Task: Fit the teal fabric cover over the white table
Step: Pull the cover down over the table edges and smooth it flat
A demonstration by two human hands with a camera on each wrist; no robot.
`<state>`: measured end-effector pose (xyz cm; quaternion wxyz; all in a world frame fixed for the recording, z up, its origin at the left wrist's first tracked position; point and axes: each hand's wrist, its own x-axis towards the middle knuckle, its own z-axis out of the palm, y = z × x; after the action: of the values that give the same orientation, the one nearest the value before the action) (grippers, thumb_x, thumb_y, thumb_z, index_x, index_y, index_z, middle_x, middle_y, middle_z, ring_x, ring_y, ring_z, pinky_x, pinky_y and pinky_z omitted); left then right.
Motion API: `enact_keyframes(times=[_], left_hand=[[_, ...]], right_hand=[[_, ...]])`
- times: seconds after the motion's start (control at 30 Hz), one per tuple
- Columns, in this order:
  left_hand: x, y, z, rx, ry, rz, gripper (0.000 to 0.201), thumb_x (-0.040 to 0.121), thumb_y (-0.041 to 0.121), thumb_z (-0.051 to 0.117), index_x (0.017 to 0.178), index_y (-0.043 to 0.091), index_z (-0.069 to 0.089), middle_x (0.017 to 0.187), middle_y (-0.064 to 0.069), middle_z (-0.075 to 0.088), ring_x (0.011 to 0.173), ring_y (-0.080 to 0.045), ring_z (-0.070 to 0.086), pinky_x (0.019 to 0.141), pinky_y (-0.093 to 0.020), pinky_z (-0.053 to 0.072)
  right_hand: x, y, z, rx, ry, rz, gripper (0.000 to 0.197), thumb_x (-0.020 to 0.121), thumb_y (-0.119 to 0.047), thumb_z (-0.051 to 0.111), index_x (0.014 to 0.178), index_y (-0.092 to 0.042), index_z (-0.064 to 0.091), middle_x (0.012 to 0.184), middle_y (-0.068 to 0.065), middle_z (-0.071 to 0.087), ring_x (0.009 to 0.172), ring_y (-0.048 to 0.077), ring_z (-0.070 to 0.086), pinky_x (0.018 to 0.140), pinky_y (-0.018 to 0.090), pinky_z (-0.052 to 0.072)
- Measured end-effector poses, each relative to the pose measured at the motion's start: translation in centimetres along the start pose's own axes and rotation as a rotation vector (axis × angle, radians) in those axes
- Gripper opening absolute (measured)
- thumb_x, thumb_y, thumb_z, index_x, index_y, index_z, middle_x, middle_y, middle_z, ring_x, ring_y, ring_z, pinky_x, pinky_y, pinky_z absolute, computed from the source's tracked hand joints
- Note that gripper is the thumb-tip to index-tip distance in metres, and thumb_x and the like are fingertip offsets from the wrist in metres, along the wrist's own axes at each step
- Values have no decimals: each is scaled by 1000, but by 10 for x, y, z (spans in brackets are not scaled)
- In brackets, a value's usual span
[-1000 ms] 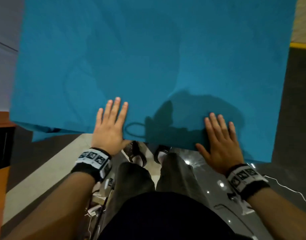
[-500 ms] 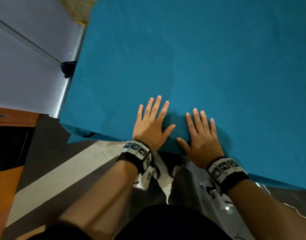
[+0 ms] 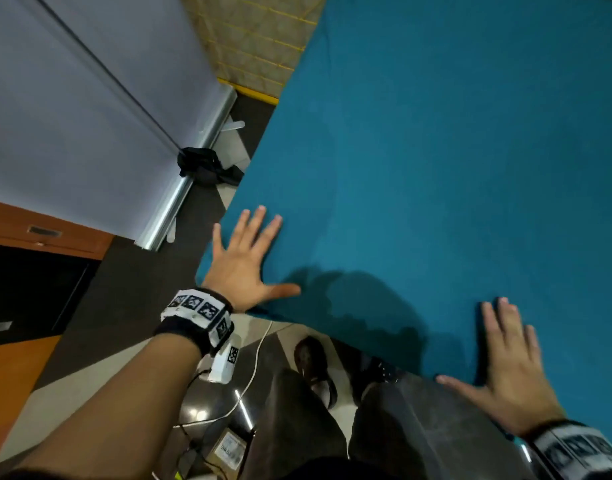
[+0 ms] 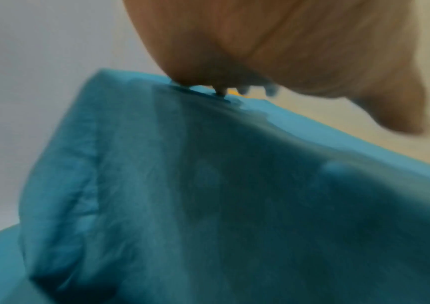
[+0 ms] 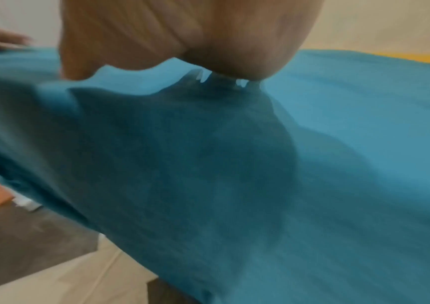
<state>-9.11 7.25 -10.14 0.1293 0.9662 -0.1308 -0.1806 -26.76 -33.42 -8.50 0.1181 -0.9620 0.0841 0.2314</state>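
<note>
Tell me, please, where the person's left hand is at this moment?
In the head view, the left hand lies flat with fingers spread on the near left corner of the teal fabric cover, well apart from the right hand.

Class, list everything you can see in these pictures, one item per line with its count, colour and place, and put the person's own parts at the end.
teal cover: one, teal, spread flat over the table top, its near edge hanging over the side.
panel: one, pale grey with a silvery edge, far left.
black cloth: one, black, at the panel's edge beside the cover.
cabinet: one, orange-brown, left.
white cable: one, white, on the floor below the near edge.
small box: one, brownish, on the floor by the legs.
wristbands: two, black and white, one on each wrist.
left hand: one, flat on the cover's near left corner.
right hand: one, flat on the cover's near edge, fingers straight.
</note>
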Motion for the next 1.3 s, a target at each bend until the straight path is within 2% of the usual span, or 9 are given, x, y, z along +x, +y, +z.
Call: enact_keyframes(times=[0.2, 0.3, 0.4, 0.5, 0.57, 0.7, 0.9, 1.07, 1.3], left_hand=[[-29, -69, -8, -315, -143, -136, 145, 51, 65, 88, 159, 39, -6, 168, 4, 7, 149, -11, 18, 115, -37, 29], [-31, -102, 8, -193, -130, -297, 74, 81, 23, 79, 146, 25, 44, 114, -12, 70, 108, -29, 68, 88, -39, 53], [-39, -140, 22, -29, -149, -446, 13, 93, 15, 60, 98, 10, 70, 89, -19, 75, 88, -39, 72, 72, -39, 51], [-52, -175, 5, 102, -446, -694, 24, 94, 20, 56, 114, 18, 70, 115, -15, 73, 101, -33, 70, 86, -38, 56], [-37, -172, -19, 87, -293, -731, 32, 99, 27, 52, 126, 13, 62, 123, -21, 69, 107, -38, 67, 93, -46, 56], [45, -66, -63, -114, 164, -334, 71, 94, 58, 40, 148, 12, 43, 151, -16, 49, 136, -33, 51, 113, -49, 42], [155, 91, -52, -60, 14, 27, 70, 99, 51, 41, 160, 26, 17, 171, 0, 2, 158, -20, 3, 129, -48, 5], [151, 55, -22, 26, 108, -65, 75, 95, 64, 36, 158, 25, 27, 168, -6, 21, 155, -28, 20, 124, -55, 21], [102, -19, -37, -104, -44, -350, 87, 86, 73, 10, 160, 29, 4, 171, -3, 0, 157, -24, 7, 126, -53, 11]], right_hand=[[22, -36, 3, -102, -91, -36, 138, 44, -99, 40, 152, -17, 14, 162, 8, 5, 149, 25, 0, 116, 56, 7], [23, -35, -1, -87, -118, -41, 139, 42, -100, 38, 151, -15, 20, 161, 9, 9, 149, 28, 6, 115, 57, 8], [23, -36, -2, -58, -154, -14, 141, 40, -100, 42, 151, -15, 22, 161, 8, 12, 149, 25, 6, 115, 56, 9], [21, -38, -4, -18, -186, 13, 143, 35, -100, 43, 150, -16, 25, 160, 7, 16, 148, 24, 9, 115, 54, 10], [23, -45, -12, 22, -125, 23, 135, 40, -98, 42, 145, -15, 34, 157, 10, 24, 146, 26, 19, 113, 53, 16], [69, -86, -48, 72, 43, -133, 97, 73, -84, 29, 140, -15, 39, 152, 13, 31, 143, 28, 25, 112, 53, 24], [197, -185, -96, 11, 124, -429, 89, 81, -68, 37, 151, -17, 17, 160, 11, 11, 149, 26, 6, 118, 48, 13], [226, -166, -75, -168, 13, -391, 98, 76, -78, 32, 152, -22, 10, 162, 7, 5, 149, 26, 3, 118, 53, 9], [210, -116, -90, -165, 14, -114, 102, 74, -81, 24, 152, -19, 9, 161, 11, 5, 148, 30, 3, 116, 58, 12]])
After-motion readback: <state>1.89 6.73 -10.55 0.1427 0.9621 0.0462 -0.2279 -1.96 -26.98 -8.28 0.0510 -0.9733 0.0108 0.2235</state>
